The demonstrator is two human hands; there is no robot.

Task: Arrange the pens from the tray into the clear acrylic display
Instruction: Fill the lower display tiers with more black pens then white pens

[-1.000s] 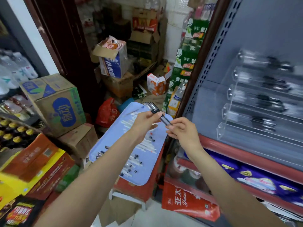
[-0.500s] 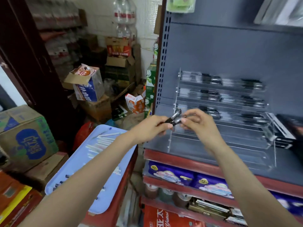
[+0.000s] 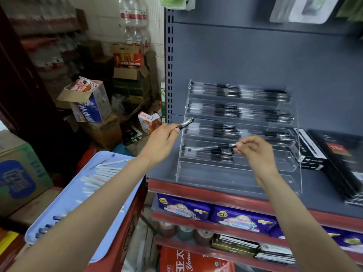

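Head view, right hand (image 3: pixel 255 152): its grip is pinching a black pen (image 3: pixel 212 147) by the end, lowering it into the fourth tier of the clear acrylic display (image 3: pixel 235 173).
Left hand (image 3: pixel 163 142): gripping a spare pen (image 3: pixel 185 123) beside the display.
Technique: keeping the pen level, parallel to the row already lying there.
Tray (image 3: pixel 59 209): holding more pens.

hands (image 3: pixel 163 142): two
pens in hands (image 3: pixel 212 147): two, one each
display (image 3: pixel 237 173): one, five tiers
tray (image 3: pixel 64 197): one
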